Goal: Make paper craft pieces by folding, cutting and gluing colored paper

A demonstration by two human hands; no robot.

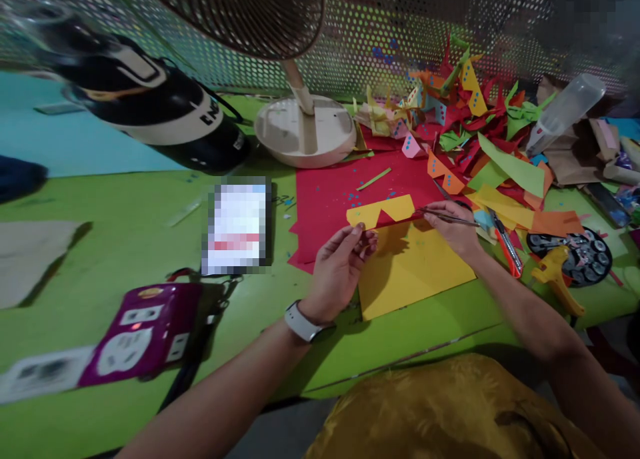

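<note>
My left hand [339,264] pinches a yellow paper strip [364,214] at its lower edge. The strip has a triangular notch cut into its lower side. In my right hand [454,227] is a pair of slim metal tweezers [463,219], their tips at the strip's right end; whether they grip it I cannot tell. Below both hands lies a yellow paper sheet [410,282], partly over a red paper sheet [317,202] sprinkled with tiny blue bits. An orange paper cutout [447,172] with blue dots rests beyond my right hand.
Coloured paper scraps [450,105] are heaped at the back right. A red utility knife [507,249] and a yellow glue gun [555,279] lie on the right. A fan [280,135], a black bottle [170,112], a phone [237,222] and a purple device [145,332] occupy the left.
</note>
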